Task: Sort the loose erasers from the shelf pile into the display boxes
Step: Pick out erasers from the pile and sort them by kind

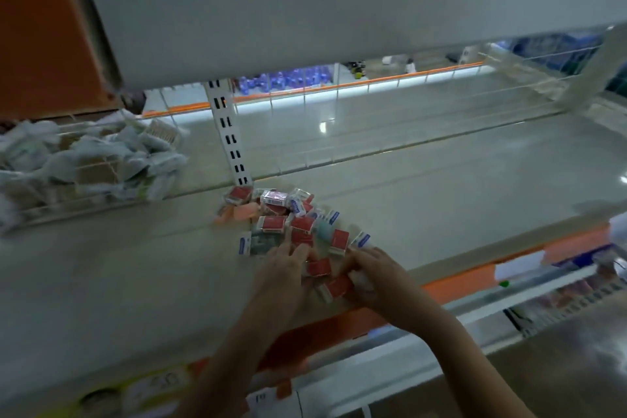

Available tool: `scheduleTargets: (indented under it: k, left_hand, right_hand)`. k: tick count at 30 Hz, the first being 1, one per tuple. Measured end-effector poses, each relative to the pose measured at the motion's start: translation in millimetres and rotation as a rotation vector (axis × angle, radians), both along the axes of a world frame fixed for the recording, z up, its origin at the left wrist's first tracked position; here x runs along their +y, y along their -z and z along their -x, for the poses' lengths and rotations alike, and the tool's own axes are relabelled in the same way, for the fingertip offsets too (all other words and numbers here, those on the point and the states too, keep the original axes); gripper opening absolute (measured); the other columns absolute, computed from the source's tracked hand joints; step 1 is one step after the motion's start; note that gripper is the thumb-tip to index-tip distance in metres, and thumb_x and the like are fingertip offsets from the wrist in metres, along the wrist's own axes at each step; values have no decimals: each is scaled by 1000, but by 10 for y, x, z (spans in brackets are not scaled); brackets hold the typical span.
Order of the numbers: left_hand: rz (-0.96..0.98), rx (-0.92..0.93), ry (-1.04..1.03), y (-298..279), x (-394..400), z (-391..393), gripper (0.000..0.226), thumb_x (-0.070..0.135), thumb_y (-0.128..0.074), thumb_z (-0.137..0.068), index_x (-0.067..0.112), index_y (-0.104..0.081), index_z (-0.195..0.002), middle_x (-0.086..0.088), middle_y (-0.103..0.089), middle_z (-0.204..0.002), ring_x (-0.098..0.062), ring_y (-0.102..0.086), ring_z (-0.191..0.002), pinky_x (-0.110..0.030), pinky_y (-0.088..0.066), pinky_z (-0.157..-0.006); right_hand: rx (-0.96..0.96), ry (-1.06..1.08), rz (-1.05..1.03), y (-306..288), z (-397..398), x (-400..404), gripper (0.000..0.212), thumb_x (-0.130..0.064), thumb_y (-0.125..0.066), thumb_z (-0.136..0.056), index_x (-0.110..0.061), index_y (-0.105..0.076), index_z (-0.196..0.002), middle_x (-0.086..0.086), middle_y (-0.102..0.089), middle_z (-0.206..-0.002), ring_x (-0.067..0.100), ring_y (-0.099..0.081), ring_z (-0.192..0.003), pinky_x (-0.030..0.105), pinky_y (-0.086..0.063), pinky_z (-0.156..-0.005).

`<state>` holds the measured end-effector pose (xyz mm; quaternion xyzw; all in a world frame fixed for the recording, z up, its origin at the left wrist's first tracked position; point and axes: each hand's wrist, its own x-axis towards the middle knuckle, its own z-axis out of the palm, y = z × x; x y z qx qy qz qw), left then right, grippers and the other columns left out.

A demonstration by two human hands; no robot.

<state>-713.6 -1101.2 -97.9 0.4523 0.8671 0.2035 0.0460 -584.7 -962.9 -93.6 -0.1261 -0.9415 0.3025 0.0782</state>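
A pile of loose erasers (pixel 285 217) in red, white and blue sleeves lies on the pale shelf (pixel 135 265), spreading from the slotted upright toward the front edge. My left hand (pixel 283 268) lies at the pile's near edge, fingers stretched forward onto the erasers. My right hand (pixel 369 276) is just right of it, fingers curled around a red-sleeved eraser (pixel 337 286) near the shelf's front edge. The picture is blurred, so finer grip detail is unclear. No display box is in view.
A wire basket (pixel 68 173) full of pale wrapped packets sits at the left of the shelf. The white slotted upright (pixel 230 139) stands behind the pile. An orange price strip (pixel 458 282) runs along the shelf front. An upper shelf hangs overhead.
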Motion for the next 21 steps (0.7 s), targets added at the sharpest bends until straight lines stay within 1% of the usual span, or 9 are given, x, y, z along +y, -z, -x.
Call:
scheduleTargets:
  k: [2, 4, 6, 10, 12, 14, 16, 18, 21]
  left_hand:
    - [-31, -28, 13, 29, -22, 13, 30, 37, -59, -86, 28, -56, -115, 6, -53, -120, -10, -46, -108, -21, -35, -90]
    - [-44, -56, 45, 41, -80, 38, 30, 35, -60, -87, 27, -57, -116, 8, -53, -122, -8, -45, -111, -17, -33, -92]
    - [-76, -73, 78, 44, -148, 59, 30, 34, -62, -86, 27, -59, -115, 9, -53, -120, -5, -45, -107, -9, -30, -88]
    - [-209, -215, 64, -6, -265, 98, 19, 35, -62, -86, 34, -61, -105, 16, -52, -108, 2, -52, -96, -3, -37, -78]
    - [-267, -303, 43, -31, -308, 133, 15, 35, -60, -88, 38, -60, -102, 16, -53, -106, 2, -54, -92, -8, -43, -75]
    - [-319, -358, 28, -72, -344, 148, 12, 36, -58, -88, 42, -59, -99, 18, -57, -101, 1, -57, -88, -11, -46, -72]
    - [-386, -414, 10, -115, -373, 142, 9, 44, -53, -86, 43, -59, -92, 17, -63, -85, 2, -59, -79, -12, -47, -65]
    - [-425, -505, -25, -143, -386, 124, 14, 47, -48, -83, 40, -60, -88, 15, -65, -73, 0, -60, -67, -13, -47, -58]
    - [-408, -619, -55, -146, -381, 127, 10, 33, -53, -89, 35, -62, -87, 13, -64, -64, -1, -59, -59, -13, -47, -53]
  right_hand:
    - [23, 23, 57, 5, -38, 16, 23, -22, -70, -79, -18, -60, -100, -8, -52, -107, 11, -45, -105, 15, -35, -85]
    - [19, 39, 78, 14, -59, 17, 27, -22, -71, -78, -22, -59, -103, -10, -51, -109, 9, -43, -106, 9, -33, -82]
    - [21, 48, 112, 4, -67, 3, 28, -23, -72, -79, -31, -56, -101, -16, -47, -108, 5, -42, -106, 4, -31, -82]
    - [124, 66, 244, -62, -45, -41, 31, -22, -74, -77, -39, -53, -92, -17, -53, -100, 2, -53, -94, 10, -42, -81]
    - [164, 77, 356, -82, -29, -70, 28, -17, -74, -78, -34, -57, -92, -8, -61, -96, 6, -60, -87, 19, -50, -78]
    - [176, 89, 455, -103, -7, -103, 15, -19, -71, -81, -28, -62, -89, -4, -66, -86, 7, -63, -79, 19, -51, -71]
    - [185, 123, 581, -118, 18, -135, 3, -25, -66, -84, -22, -65, -85, 0, -66, -76, 11, -63, -71, 23, -53, -66]
    - [198, 178, 689, -122, 34, -157, 10, -24, -62, -86, -15, -66, -83, 0, -66, -69, 12, -62, -64, 23, -52, -62]
    - [199, 236, 803, -140, 55, -184, 15, -20, -59, -88, -7, -66, -83, -1, -65, -63, 10, -59, -58, 20, -49, -56]
